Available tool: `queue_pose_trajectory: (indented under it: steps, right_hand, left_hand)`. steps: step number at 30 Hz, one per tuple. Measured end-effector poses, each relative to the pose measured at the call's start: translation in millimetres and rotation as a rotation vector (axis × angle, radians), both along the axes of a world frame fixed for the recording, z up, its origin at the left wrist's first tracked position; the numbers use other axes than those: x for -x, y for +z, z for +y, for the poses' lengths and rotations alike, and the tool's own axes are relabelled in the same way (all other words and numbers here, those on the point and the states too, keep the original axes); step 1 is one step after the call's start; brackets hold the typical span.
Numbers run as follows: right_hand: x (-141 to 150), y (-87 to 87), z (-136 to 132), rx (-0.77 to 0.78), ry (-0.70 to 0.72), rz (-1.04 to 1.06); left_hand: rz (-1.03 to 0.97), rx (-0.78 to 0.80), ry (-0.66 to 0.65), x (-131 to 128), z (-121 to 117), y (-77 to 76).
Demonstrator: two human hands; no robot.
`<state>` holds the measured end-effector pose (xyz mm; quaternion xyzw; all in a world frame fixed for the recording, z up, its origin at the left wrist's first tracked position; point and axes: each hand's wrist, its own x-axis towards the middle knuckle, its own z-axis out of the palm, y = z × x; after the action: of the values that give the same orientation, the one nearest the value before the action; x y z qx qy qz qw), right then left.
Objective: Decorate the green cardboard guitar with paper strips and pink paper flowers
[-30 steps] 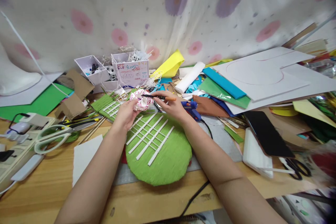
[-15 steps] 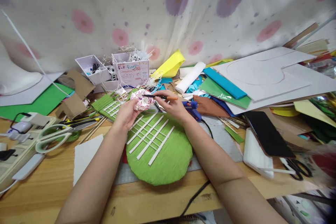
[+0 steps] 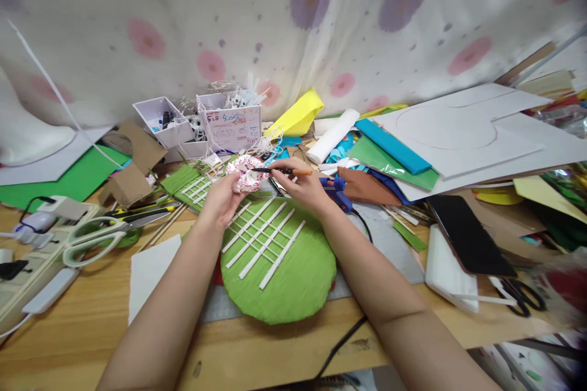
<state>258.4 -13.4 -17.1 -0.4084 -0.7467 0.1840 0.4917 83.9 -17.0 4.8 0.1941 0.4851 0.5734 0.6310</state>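
Note:
My left hand (image 3: pixel 219 200) grips a small white paper flower with pink edging (image 3: pixel 246 172) from below, holding it above the far end of a green round board (image 3: pixel 293 269). My right hand (image 3: pixel 306 186) pinches a thin pen with an orange end (image 3: pixel 282 171), and its dark tip touches the flower's centre. White strips (image 3: pixel 263 235) form a lattice across the green board, right under both hands.
White scissors (image 3: pixel 94 238) and a power strip (image 3: pixel 27 269) lie at the left. White boxes (image 3: pixel 232 125) stand at the back. A blue glue gun (image 3: pixel 337 192), a black phone (image 3: pixel 465 235), black scissors (image 3: pixel 520 292) and stacked coloured paper (image 3: pixel 398 156) fill the right.
Both hands stay almost still; the flower has turned slightly in my left hand while the pen tip stays on it.

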Motion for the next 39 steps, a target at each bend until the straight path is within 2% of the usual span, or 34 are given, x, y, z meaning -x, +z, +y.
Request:
queue_pose_trajectory:
  steps: [7,14,20,27,35,39]
  right_hand:
    - [0.3,2.0,-1.4,0.032,0.006,0.061]
    - [-0.4,6.0,-1.0,0.071,0.062,0.203]
    - [-0.1,9.6,-3.8,0.112,0.07,0.259]
    - [2.7,0.4,2.8,0.169,0.195,0.244]
    - [2.4,-1.7,4.5,0.211,0.207,0.211]
    - [2.5,-2.3,5.5,0.193,0.23,0.206]
  left_hand:
    - [-0.019,0.039,0.009,-0.8,-2.5,6.4]
    - [0.072,0.025,0.06,3.8,1.0,0.5]
    - [0.068,-0.085,-0.001,6.6,0.2,-1.9]
    - [0.11,-0.068,-0.129,1.7,-9.3,5.3]
    - [0.151,-0.148,-0.281,5.7,-14.5,9.3]
    - [0.153,-0.133,-0.287,7.7,-15.6,9.7]
